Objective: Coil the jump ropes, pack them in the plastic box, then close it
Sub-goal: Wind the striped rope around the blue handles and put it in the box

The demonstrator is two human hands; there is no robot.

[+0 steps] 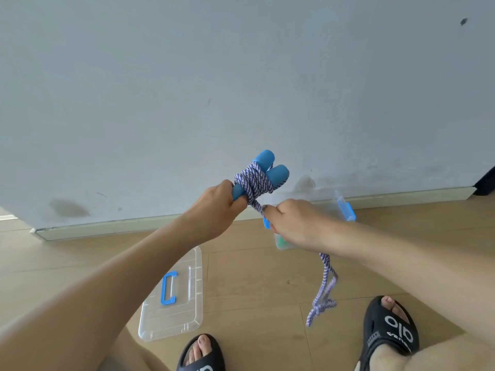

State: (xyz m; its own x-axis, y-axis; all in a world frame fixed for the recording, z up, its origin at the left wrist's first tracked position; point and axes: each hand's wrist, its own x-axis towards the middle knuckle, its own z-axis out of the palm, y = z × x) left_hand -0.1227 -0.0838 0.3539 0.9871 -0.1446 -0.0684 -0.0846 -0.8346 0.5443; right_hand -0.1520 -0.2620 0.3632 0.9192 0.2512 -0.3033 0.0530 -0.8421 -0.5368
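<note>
Wood floor: lid [171, 295] off at 7 o'clock. Left hand [218, 200] grips blue handles [267, 170], right hand [290, 220] pinches rope [325, 285]; tail unwound, packing & closing left.

You face a pale grey-blue wall [187, 76], scuffed and smudged low down, with one dark mark far right. A cream baseboard [134, 226] runs along its foot. Light wood-plank flooring [254, 277] spreads near you in even daylight.

Black slides [388, 328] (white lettering) on wooden floor [254, 277]; scuffed grey wall [187, 76].
</note>
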